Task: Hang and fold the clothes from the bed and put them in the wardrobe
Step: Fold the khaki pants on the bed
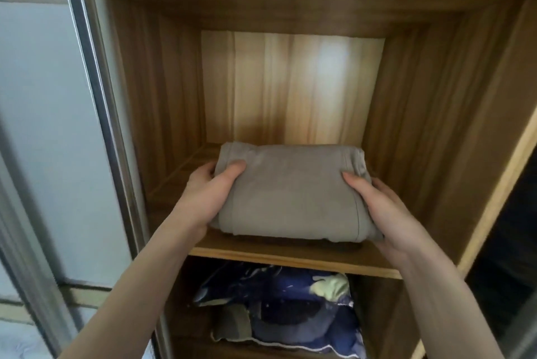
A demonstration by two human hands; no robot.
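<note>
A: Looking at the wardrobe shelf (293, 261), where does the folded beige garment (290, 196) sit?

B: It lies in the open wooden compartment above that shelf board, near the front edge and well forward of the back panel (290, 85). I cannot tell whether its underside rests fully on the board; a dark shadow shows beneath its near edge.

A: And the hands?

B: The garment is between them. The left hand (210, 198) grips its left end, thumb curled on top and fingers tucked under the side. The right hand (377, 207) grips the right end the same way, thumb on the top face, the rest of the fingers hidden behind the cloth.

A: Which way does it run?

B: Its long axis runs left to right, parallel to the shelf's front edge. The rolled fold faces the back panel; a stitched seam shows near the right end.

A: Anything under the shelf?

B: A blue patterned bundle (290, 309) fills the compartment below. Left of the shelf stands a sliding door with a metal frame (98, 97).
</note>
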